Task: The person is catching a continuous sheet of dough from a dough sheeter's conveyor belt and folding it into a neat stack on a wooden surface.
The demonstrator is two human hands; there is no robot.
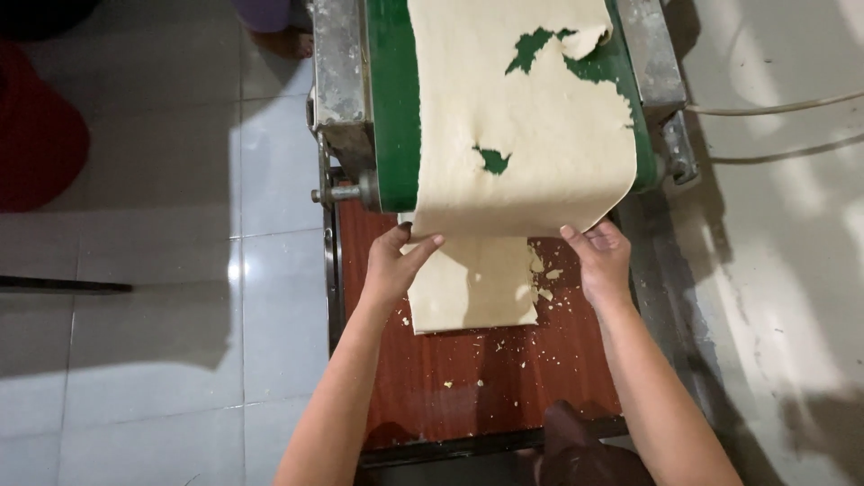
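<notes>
A wide sheet of pale dough (531, 126) with a few torn holes lies on the green conveyor belt (391, 99) of a metal rolling machine. Its front edge hangs over the belt's end. My left hand (396, 261) pinches the sheet's left front corner. My right hand (601, 259) grips the right front corner. Below the hanging edge, a folded layer of dough (472, 292) rests on the reddish wooden board (468, 378).
Dough crumbs (544, 279) are scattered over the board. The machine's metal side frames (337, 81) flank the belt. White floor tiles (162, 342) lie to the left, a red object (36, 135) at far left, cables (774, 108) to the right.
</notes>
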